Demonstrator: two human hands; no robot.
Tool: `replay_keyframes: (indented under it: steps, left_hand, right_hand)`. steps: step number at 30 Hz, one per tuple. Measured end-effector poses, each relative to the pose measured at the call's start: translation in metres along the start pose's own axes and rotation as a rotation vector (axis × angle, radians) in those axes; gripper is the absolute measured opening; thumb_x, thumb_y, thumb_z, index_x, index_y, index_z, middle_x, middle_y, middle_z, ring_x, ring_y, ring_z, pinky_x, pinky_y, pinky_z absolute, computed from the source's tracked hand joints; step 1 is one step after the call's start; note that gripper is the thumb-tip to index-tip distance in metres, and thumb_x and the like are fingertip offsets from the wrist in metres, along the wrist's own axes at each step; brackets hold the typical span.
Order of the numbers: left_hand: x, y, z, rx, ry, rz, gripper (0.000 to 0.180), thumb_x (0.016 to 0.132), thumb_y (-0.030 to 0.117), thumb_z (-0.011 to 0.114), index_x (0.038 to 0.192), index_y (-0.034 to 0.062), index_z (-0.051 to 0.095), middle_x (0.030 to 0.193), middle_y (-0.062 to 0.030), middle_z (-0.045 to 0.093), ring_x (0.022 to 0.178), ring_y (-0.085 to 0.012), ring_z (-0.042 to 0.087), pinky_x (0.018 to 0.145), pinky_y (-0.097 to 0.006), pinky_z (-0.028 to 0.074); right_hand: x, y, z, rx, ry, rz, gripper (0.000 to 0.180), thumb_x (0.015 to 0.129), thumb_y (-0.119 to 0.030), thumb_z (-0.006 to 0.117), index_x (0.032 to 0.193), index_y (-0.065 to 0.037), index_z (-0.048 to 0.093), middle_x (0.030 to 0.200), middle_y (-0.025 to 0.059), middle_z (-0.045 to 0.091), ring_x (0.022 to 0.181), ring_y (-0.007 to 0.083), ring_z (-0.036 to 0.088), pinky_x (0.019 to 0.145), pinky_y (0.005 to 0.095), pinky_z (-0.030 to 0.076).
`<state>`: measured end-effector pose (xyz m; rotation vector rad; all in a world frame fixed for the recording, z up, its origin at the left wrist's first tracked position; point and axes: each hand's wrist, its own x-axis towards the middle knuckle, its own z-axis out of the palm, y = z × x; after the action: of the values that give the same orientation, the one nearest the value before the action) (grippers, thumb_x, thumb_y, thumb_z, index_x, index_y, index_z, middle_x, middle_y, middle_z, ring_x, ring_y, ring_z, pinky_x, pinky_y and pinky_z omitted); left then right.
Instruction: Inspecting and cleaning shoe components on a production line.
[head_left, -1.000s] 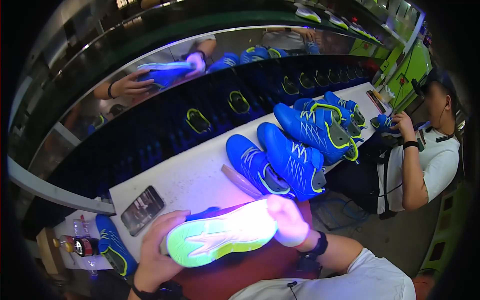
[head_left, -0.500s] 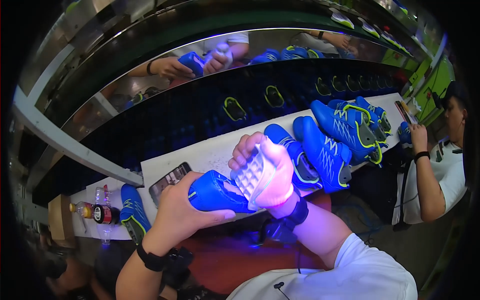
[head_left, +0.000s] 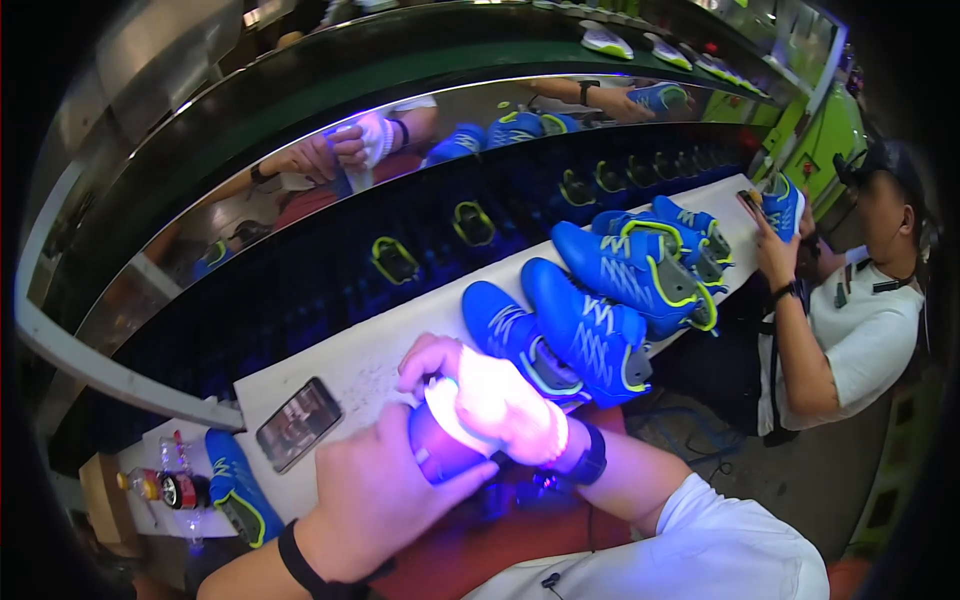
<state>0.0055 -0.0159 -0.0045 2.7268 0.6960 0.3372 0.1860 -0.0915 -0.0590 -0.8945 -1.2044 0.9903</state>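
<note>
Closed around a blue shoe [head_left: 436, 448], my left hand [head_left: 375, 490] has its thumb along the near side. My right hand [head_left: 505, 405] is curled against the top of that shoe, washed out by bright violet light. A white pad [head_left: 452, 408] shows as a pale curved band between this hand and the shoe; its waffle-like face is hidden now. Just right of my hands, a blue laced shoe [head_left: 510, 335] lies on the white bench [head_left: 375, 345], with another blue shoe [head_left: 580, 325] beside it.
More blue shoes [head_left: 640, 270] are heaped further right. Left of my hands lie a phone [head_left: 300, 424], a lone blue shoe [head_left: 238, 490] and bottles [head_left: 170, 488]. A mirror strip [head_left: 300, 150] runs behind the bench. At right, a person [head_left: 850, 320] holds a shoe.
The view has shifted, so the bench things sit further left. My right hand has closed over the shoe with the pad, whose waffle face showed before. The co-worker has raised a shoe.
</note>
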Motion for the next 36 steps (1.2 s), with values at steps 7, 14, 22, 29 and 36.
replay_keyframes:
  steps: [7,14,22,29,36]
  left_hand:
    - [-0.011,0.013,0.014,0.074,0.088,0.412,0.076,0.065,0.058,0.098,0.105,0.0015,0.066,0.075,-0.0092,0.069,0.064,-0.0244,0.073,0.053,-0.035,0.057]
    - [-0.042,-0.037,-0.039,-0.429,-0.171,0.217,0.098,0.067,0.05,0.1,0.144,0.0075,0.056,0.157,-0.0309,0.043,0.145,-0.0445,0.048,0.113,-0.053,0.049]
    - [-0.116,-0.078,0.032,-0.745,0.538,0.143,0.121,0.062,0.052,0.105,0.152,-0.0015,0.043,0.155,-0.0378,0.045,0.131,-0.0433,0.064,0.113,-0.054,0.051]
    - [-0.152,-0.044,0.015,-0.869,0.318,0.079,0.072,0.094,-0.004,0.076,0.158,0.0023,0.042,0.147,-0.0187,0.059,0.124,-0.0323,0.067,0.097,-0.043,0.061]
    - [-0.116,-0.04,0.017,-0.869,0.174,-0.034,0.066,0.095,-0.008,0.073,0.154,0.0004,0.045,0.14,-0.0152,0.063,0.12,-0.0252,0.068,0.095,-0.038,0.06]
  right_hand:
    - [-0.049,-0.027,-0.008,-0.105,-0.146,0.096,0.086,0.106,-0.066,0.04,0.158,0.003,0.046,0.152,0.0211,0.056,0.149,0.034,0.049,0.127,0.0479,0.03]
    - [-0.078,0.012,0.004,-0.78,-0.092,-0.02,0.107,0.088,-0.053,0.079,0.164,0.008,0.034,0.164,0.03,0.044,0.153,0.0453,0.043,0.128,0.0521,0.033]
    - [-0.039,0.026,-0.006,-1.103,-0.12,-0.547,0.05,0.084,-0.02,0.079,0.13,-0.005,0.064,0.109,0.0179,0.07,0.091,0.035,0.073,0.073,0.0465,0.06]
    - [0.118,-0.222,-0.079,-1.558,0.606,-1.125,0.069,0.087,-0.023,0.087,0.146,-0.002,0.057,0.112,0.0196,0.073,0.097,0.0397,0.074,0.084,0.0423,0.061]
    - [0.287,-0.325,-0.14,-1.801,0.738,-0.688,0.032,0.098,-0.023,0.064,0.127,-0.016,0.077,0.117,0.0222,0.075,0.113,0.0394,0.071,0.098,0.0479,0.057]
